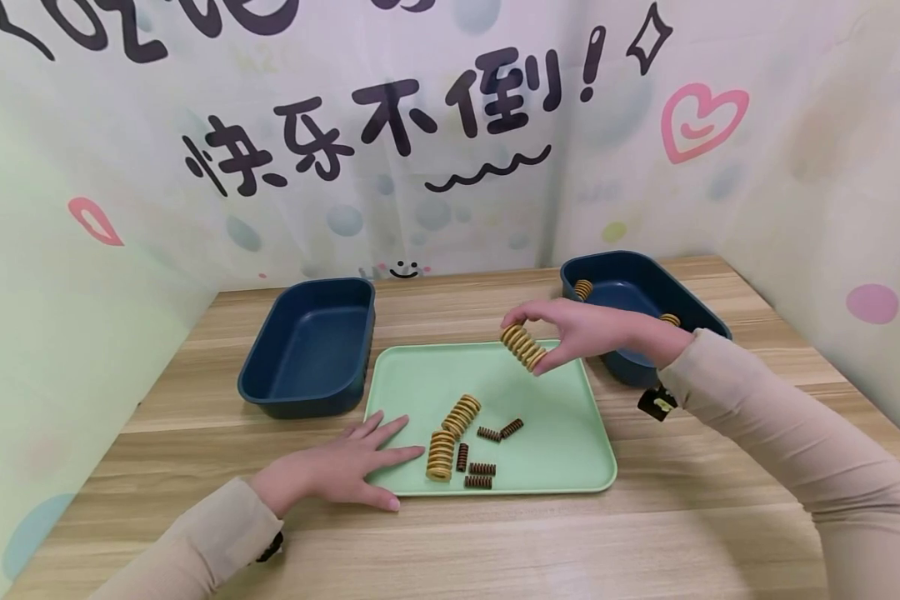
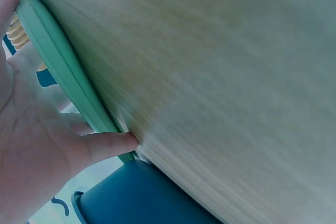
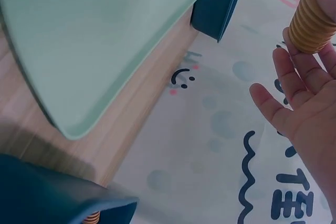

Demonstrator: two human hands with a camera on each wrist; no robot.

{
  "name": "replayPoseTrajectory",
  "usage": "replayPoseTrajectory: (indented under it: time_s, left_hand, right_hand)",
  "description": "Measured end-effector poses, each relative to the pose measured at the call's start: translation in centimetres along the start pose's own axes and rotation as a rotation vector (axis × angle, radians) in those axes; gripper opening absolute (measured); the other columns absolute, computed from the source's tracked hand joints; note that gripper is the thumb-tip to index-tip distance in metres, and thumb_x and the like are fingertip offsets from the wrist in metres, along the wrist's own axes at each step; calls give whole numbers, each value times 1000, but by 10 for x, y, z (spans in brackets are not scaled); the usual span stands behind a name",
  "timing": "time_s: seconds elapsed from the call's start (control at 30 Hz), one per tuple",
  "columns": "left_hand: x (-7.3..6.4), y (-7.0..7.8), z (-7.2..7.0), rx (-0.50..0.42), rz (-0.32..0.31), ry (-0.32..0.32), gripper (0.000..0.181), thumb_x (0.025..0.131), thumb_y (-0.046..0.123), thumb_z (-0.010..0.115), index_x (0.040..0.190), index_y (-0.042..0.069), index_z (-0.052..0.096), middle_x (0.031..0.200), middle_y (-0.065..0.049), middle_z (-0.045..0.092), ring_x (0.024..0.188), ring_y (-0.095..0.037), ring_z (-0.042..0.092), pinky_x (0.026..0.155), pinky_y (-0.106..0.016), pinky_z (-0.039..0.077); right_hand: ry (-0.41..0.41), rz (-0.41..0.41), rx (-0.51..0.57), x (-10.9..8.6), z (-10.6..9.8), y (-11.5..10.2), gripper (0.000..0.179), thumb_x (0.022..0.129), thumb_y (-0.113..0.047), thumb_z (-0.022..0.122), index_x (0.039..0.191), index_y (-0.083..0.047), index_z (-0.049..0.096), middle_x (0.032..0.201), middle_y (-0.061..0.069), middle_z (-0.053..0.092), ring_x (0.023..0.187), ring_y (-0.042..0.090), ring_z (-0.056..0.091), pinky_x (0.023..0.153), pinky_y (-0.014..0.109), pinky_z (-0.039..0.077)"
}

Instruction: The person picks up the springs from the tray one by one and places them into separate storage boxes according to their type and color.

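Two hands: the right hand (image 1: 576,327) pinches, thumb and fingertips set at opposite ends of a large gold spring (image 1: 523,347); the left hand (image 1: 345,468) is spread wide, straight fingers over the left edge of a green tray (image 1: 555,400), gripping nothing. Whether it presses down cannot be told.
Held spring: raised, seen over the tray's far right corner; pinched end to end, it could pop sideways from an uneven squeeze or drop if the pinch slackens.
Gold springs on the tray (image 1: 461,416): two, lying near the left fingertips; a nudge could set either rolling.
Dark springs (image 1: 482,469): five small ones, to the right of those two; a careless sweep could scatter them.
Right bin (image 1: 618,296): two gold springs show inside; the right hand could knock the rim if it swings low.
Left bin (image 1: 307,350): just beside the tray, on the worktop (image 1: 540,546).
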State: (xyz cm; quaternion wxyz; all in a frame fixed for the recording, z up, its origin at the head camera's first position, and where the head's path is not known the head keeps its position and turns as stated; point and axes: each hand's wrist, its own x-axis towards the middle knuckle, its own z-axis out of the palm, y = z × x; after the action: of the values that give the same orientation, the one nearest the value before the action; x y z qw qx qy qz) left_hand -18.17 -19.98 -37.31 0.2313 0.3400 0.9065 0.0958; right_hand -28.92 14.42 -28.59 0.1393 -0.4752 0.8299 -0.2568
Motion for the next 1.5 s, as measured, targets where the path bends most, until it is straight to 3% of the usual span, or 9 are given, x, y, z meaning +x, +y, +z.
replayPoseTrajectory:
  time_s: [0.27, 0.5, 0.8, 1.17, 1.5]
  left_hand:
    - [0, 0, 0, -4, -2, 0, 69, 83, 60, 51, 143, 31, 31, 154, -9, 6, 137, -44, 1, 103, -62, 14]
    - [0, 0, 0, -2, -9, -4, 70, 83, 61, 50, 143, 31, 31, 154, -9, 6, 137, -43, 1, 103, -62, 14]
    - [1, 1, 1, 2, -9, -1, 70, 83, 61, 50, 143, 31, 31, 154, -9, 7, 137, -43, 2, 103, -62, 15]
    - [1, 0, 1, 4, -12, -1, 70, 83, 60, 51, 143, 30, 31, 154, -10, 7, 137, -44, 2, 104, -62, 14]
    - [1, 0, 1, -1, -10, 0, 70, 83, 60, 51, 143, 30, 31, 154, -10, 7, 137, -44, 1, 103, -62, 13]
  right_hand:
    - [58, 54, 26, -5, -12, 7, 59, 75, -14, 75, 126, -6, 45, 116, 5, 53, 110, 22, 44, 96, 46, 35]
    - [104, 83, -17, -12, -23, 12, 61, 75, -17, 76, 127, -5, 45, 112, 6, 54, 104, 22, 46, 89, 46, 40]
    - [166, 151, -16, -23, -35, 24, 62, 75, -21, 76, 127, -7, 45, 117, 8, 53, 112, 26, 48, 82, 41, 46]
    - [223, 161, 9, -33, -46, 37, 60, 77, -13, 74, 127, -3, 44, 123, 14, 51, 118, 36, 44, 97, 53, 35]
    - [268, 244, 56, -40, -51, 49, 61, 79, -11, 72, 130, -2, 41, 127, 17, 47, 121, 40, 40, 98, 57, 30]
